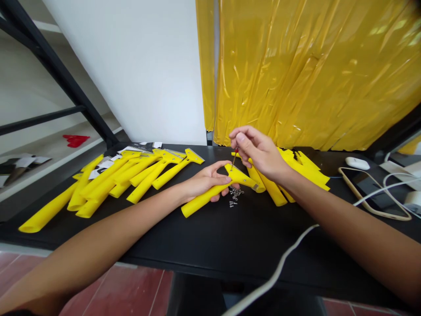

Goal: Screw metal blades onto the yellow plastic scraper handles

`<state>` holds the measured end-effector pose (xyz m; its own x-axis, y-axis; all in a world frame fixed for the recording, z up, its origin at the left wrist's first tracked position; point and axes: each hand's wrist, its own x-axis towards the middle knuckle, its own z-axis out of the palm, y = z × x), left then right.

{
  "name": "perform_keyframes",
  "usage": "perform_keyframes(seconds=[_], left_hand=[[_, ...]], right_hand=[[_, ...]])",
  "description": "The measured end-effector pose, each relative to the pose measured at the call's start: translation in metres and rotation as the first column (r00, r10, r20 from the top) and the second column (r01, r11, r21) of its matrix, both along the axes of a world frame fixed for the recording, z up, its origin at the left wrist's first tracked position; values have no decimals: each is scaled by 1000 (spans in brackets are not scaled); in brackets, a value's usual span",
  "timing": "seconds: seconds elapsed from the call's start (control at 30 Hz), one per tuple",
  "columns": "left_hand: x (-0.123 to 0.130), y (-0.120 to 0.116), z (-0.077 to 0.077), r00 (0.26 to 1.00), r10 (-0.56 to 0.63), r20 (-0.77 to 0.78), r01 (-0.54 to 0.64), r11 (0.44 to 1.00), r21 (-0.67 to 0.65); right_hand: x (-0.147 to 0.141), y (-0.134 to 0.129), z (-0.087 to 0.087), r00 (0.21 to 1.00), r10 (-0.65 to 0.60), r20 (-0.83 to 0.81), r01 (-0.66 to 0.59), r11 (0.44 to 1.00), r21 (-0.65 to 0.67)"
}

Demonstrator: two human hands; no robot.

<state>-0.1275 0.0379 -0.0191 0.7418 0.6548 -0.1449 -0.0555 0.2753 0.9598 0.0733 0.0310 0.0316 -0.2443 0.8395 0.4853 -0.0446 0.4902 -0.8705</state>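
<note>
My left hand (pixel 207 181) is wrapped round the neck of a yellow scraper (pixel 201 201), whose handle points down to the left and whose wide head faces right. Above that head, my right hand (pixel 255 149) pinches a thin screwdriver (pixel 234 160) with a red part near the fingers. The driver stands nearly upright, its tip at the scraper's head. Small loose screws (pixel 234 195) lie on the black table (pixel 210 245) just below the head. Several yellow scrapers (pixel 141 175) with metal blades are heaped to the left. More yellow pieces (pixel 304 169) lie behind my right wrist.
At the right are a phone (pixel 371 193), a white case (pixel 357 163) and white cables. One thick white cable (pixel 279 267) crosses the table's front edge. Yellow film (pixel 296 74) and a white panel (pixel 138 66) stand behind. A red item (pixel 75 140) lies on the left shelf.
</note>
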Motion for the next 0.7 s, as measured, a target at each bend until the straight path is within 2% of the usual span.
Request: perform_keyframes(seconds=[0.33, 0.5, 0.7], left_hand=[[0, -2, 3, 999, -25, -30, 25, 1000, -5], [0, -2, 5, 999, -18, -29, 18, 1000, -6], [0, -2, 5, 999, -8, -31, 8, 1000, -20]], right_hand=[[3, 7, -8, 1000, 0, -16, 0, 1000, 9], [4, 7, -6, 998, 31, -54, -31, 999, 11], [5, 3, -5, 994, 84, -67, -89, 993, -79]])
